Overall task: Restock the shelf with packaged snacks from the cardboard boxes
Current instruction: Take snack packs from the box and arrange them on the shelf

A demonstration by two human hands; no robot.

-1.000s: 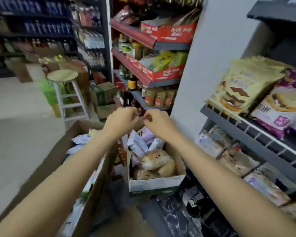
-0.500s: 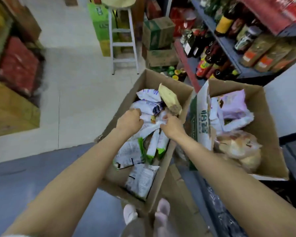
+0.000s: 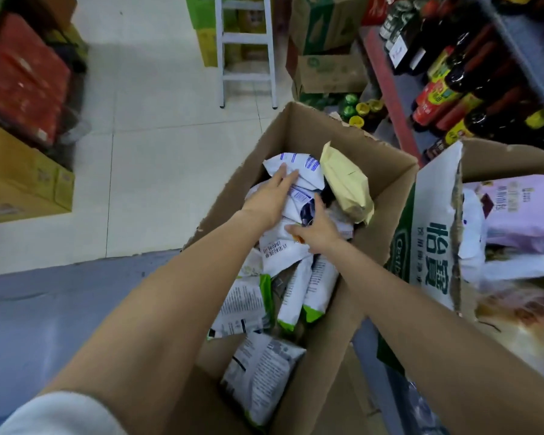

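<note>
Since left hand (image 3: pixel 272 199) lies flat and right hand (image 3: pixel 316 229) loosely touches crinkly white snack packets (image 3: pixel 299 183), nothing's gripped, so a hasty lift w/ loose fingers could drop them.

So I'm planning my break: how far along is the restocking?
Nothing looks finished. Both hands, left hand and right hand, reach among white snack packets in the open cardboard box, gripping none yet. That box and the second box remain full.
</note>
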